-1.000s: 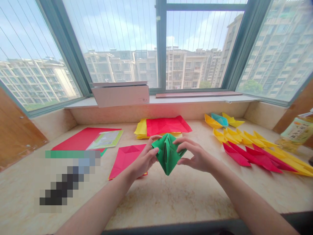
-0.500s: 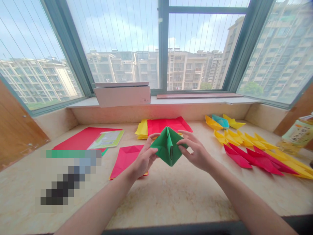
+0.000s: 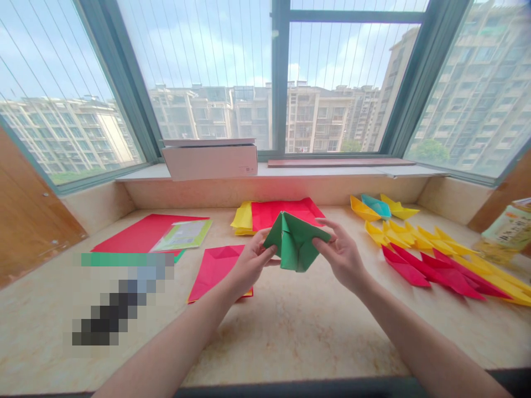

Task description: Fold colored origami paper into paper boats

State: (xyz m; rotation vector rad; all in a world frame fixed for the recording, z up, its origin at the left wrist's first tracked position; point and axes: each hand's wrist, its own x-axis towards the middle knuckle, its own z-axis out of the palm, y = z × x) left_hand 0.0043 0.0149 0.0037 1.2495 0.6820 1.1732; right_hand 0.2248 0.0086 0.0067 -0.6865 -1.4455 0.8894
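A green folded paper [image 3: 299,246] is held up above the stone counter, its folds partly spread and a pointed tip at the top. My left hand [image 3: 258,255] pinches its left corner between thumb and fingers. On the other side, my right hand [image 3: 340,251] grips the right corner, thumb on the near face and fingers behind. Just left of my left hand lies a stack of creased red paper [image 3: 215,271] with yellow edges beneath. Behind the green paper rests more creased red paper [image 3: 286,214] beside yellow sheets [image 3: 243,218].
Several yellow paper boats [image 3: 415,236] and red paper boats [image 3: 431,271] line the right side, with a blue paper boat [image 3: 376,206] behind. A bottle [image 3: 508,229] stands far right. Red sheets [image 3: 136,232] and a packet [image 3: 182,234] lie left. A white box [image 3: 211,162] sits on the sill.
The green paper has gone from a diamond shape to a wider, opened form with its lower part spread. My right hand has shifted slightly right, its thumb now pressing the near face.
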